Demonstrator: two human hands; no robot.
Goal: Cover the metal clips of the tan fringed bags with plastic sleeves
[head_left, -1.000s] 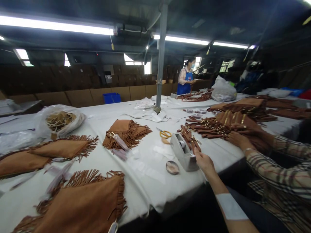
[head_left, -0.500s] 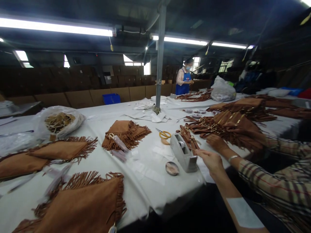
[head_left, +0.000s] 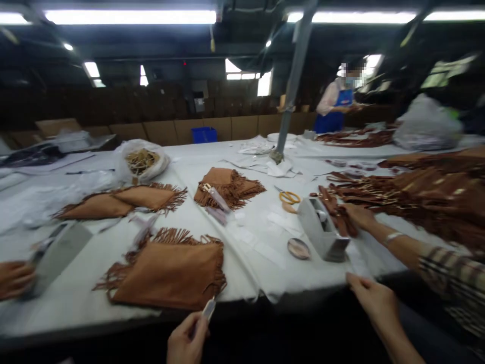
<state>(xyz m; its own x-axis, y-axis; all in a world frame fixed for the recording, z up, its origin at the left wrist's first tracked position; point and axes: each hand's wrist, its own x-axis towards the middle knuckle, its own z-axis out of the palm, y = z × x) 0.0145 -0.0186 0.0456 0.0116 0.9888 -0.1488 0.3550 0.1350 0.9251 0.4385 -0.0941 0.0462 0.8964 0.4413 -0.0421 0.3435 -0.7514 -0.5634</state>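
Observation:
My left hand (head_left: 186,339) is at the bottom middle, below the table edge. Its fingers are closed on a small clear tag (head_left: 208,309) that hangs from the near corner of a brown fringed suede bag (head_left: 170,270). My right hand (head_left: 373,299) is at the table's near edge, right of the grey tape dispenser (head_left: 322,233). Its fingers are drawn together at the white cloth, and I cannot make out what they pinch. A small round tin (head_left: 298,248) lies just left of the dispenser.
A co-worker's hand (head_left: 358,215) in a plaid sleeve rests on brown straps (head_left: 335,207) behind the dispenser. Another person's hand (head_left: 13,278) is at the far left. More fringed bags (head_left: 227,186), yellow scissors (head_left: 290,197), plastic sacks (head_left: 142,162) and a steel post (head_left: 291,86) stand further back.
The view swung left and down. My right hand left the tape dispenser and came back to the table edge. My left hand came into view holding the tag.

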